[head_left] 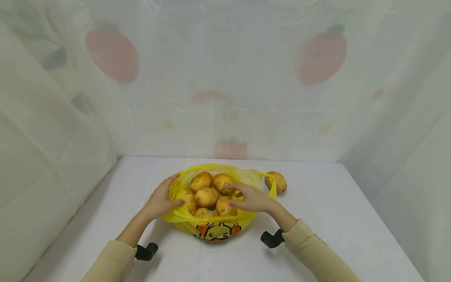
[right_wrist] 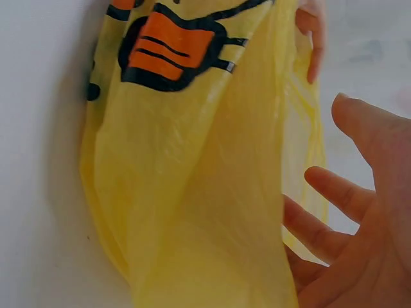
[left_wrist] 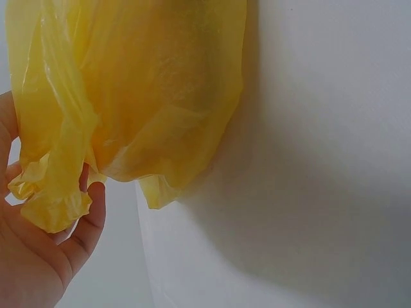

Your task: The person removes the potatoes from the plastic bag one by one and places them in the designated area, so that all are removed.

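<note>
A yellow plastic bag (head_left: 183,226) with a cartoon print stands on the table, its mouth spread wide. Several potatoes lie inside, among them one in the middle (head_left: 206,197). At the bag's left rim, my left hand (head_left: 160,199) holds the plastic, thumb toward the opening. In the left wrist view, that hand (left_wrist: 35,263) has its fingers around a gathered fold of the bag (left_wrist: 61,128). My right hand (head_left: 251,197) reaches over the right side of the mouth, fingertips near a potato (head_left: 222,182). Its thumb and fingers are spread apart in the right wrist view.
One potato (head_left: 278,182) lies outside the bag, behind its right handle. A white-covered table (head_left: 327,219) is enclosed by pale printed curtains (head_left: 260,129) at the back and sides. Black wrist mounts (head_left: 146,252) stick out from both forearms.
</note>
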A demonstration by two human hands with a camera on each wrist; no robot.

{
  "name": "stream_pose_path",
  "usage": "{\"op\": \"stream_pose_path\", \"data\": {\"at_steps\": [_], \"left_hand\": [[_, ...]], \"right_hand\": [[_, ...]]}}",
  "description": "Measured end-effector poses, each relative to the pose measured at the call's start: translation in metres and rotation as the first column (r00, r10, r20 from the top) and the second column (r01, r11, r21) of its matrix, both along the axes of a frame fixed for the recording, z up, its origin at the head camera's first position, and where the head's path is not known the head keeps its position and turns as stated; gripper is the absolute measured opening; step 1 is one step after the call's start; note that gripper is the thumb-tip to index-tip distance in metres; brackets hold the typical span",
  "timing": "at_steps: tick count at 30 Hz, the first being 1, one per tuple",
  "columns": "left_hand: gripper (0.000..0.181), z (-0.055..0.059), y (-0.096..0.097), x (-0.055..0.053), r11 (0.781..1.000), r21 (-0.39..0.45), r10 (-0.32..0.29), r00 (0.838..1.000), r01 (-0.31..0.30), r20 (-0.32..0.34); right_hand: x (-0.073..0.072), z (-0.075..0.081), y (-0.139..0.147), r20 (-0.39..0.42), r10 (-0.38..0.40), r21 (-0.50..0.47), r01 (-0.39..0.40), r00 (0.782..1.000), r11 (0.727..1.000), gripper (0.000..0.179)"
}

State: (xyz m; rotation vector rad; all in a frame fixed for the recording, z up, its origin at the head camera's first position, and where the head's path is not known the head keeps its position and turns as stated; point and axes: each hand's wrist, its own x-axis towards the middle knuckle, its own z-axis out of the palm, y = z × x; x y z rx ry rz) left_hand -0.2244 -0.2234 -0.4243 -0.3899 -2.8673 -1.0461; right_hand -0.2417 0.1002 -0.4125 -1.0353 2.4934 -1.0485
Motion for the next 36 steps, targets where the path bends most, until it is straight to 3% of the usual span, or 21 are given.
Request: {"op": "stream_pose_path", "data": {"at_steps": [14,28,36], "left_hand": [[0.086,-0.001,-0.001,0.0,1.0,0.003,0.004,1.0,-0.004,-0.002],[0.088,-0.003,-0.008,-0.002,0.999,0.032,0.021,0.999,-0.023,0.048],[0.087,0.003,-0.008,0.0,1.0,0.019,0.013,0.999,-0.014,0.034]], "right_hand": [[-0.001,-0.017,-0.008,0.019,0.028,-0.004,-0.028,0.999,1.0,0.058],[-0.004,-0.028,-0.016,0.047,-0.002,0.106,-0.003,0.999,0.994,0.069],[-0.001,-0.026,-0.021,0.078,-0.035,0.144,0.023,0.996,0.989,0.07]]}}
